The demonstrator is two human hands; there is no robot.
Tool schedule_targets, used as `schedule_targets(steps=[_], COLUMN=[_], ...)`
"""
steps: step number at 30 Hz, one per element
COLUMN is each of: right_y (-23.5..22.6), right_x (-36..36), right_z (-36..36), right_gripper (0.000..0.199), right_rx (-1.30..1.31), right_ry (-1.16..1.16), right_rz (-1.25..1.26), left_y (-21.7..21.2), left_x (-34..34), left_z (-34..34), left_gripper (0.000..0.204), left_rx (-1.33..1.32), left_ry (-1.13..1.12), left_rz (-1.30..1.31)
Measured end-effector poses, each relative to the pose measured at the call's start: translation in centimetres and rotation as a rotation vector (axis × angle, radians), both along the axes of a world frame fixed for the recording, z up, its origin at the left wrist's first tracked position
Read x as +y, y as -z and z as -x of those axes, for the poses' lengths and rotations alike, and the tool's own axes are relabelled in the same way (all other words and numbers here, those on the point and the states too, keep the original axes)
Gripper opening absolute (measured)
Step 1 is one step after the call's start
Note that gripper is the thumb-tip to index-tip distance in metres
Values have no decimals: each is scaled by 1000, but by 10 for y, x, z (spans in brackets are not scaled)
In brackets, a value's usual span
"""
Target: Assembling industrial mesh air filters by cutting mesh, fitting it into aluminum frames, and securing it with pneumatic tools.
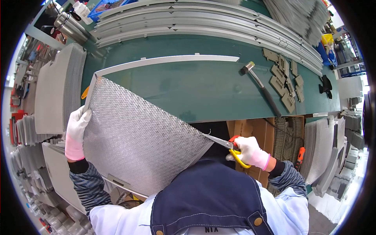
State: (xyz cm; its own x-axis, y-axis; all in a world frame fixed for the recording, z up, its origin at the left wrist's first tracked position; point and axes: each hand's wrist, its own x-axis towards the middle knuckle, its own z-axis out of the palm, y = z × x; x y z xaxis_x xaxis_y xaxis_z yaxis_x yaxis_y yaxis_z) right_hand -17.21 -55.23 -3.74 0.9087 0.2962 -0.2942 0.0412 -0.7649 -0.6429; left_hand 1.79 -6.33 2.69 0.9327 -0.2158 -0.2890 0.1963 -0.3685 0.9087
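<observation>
A: Anything in the left hand (78, 124)?
B: Yes: closed round the left side of the frame (90, 92), below its upper corner. Gloved in white, with pink at the wrist. Impossible to tell the placing of the hidden fingertips.

A: And in the right hand (250, 152)?
B: Gloved alike, curled firmly about the handles of the scissors (230, 144), red above and yellow below. Pointed leftward, with the tip at the right corner of the mesh (137, 129). Too fine to tell about any strand between the blades.

A: Where to find the mesh itself?
B: In front of the body, slanting between both hands. Silver, edged by the frame on the left; bare along the upper side. Partly hidden at lower right by the dark blue apron (207, 188).

A: And the top rail (172, 59)?
B: Meeting the frame at the upper left corner, then angled away from the mesh across the green table (188, 92), with a wedge of bare tabletop between.

A: Farther off?
B: To the right, a hammer (270, 100), then grey brackets (277, 85) in a loose heap, then a black clip (326, 87). Along the back, stacked strips (172, 28). At upper left, a steel flask (72, 29) near a white bottle (82, 11); below, stacked panels (55, 92).
</observation>
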Motion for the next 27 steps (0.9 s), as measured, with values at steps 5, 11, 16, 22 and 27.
schedule_targets(steps=[5, 11, 16, 22, 27], right_y=[-3, -19, -43, -54, -58], right_x=[-4, -9, -7, -12, -17], right_z=[-2, -11, -21, -29, -28], right_gripper=[44, 58, 70, 67, 67], right_rx=[66, 82, 389, 470, 544], right_ry=[-7, -149, -172, -189, -193], right_rz=[-11, 147, 79, 83, 103], left_y=[2, 6, 1, -3, 2], left_x=[2, 20, 8, 1, 9], left_z=[-3, -6, -2, 0, -3], left_gripper=[39, 39, 35, 33, 34], left_rx=[5, 9, 11, 2, -4], left_ry=[18, 37, 17, 9, 28], left_rz=[3, -32, 13, -63, -52])
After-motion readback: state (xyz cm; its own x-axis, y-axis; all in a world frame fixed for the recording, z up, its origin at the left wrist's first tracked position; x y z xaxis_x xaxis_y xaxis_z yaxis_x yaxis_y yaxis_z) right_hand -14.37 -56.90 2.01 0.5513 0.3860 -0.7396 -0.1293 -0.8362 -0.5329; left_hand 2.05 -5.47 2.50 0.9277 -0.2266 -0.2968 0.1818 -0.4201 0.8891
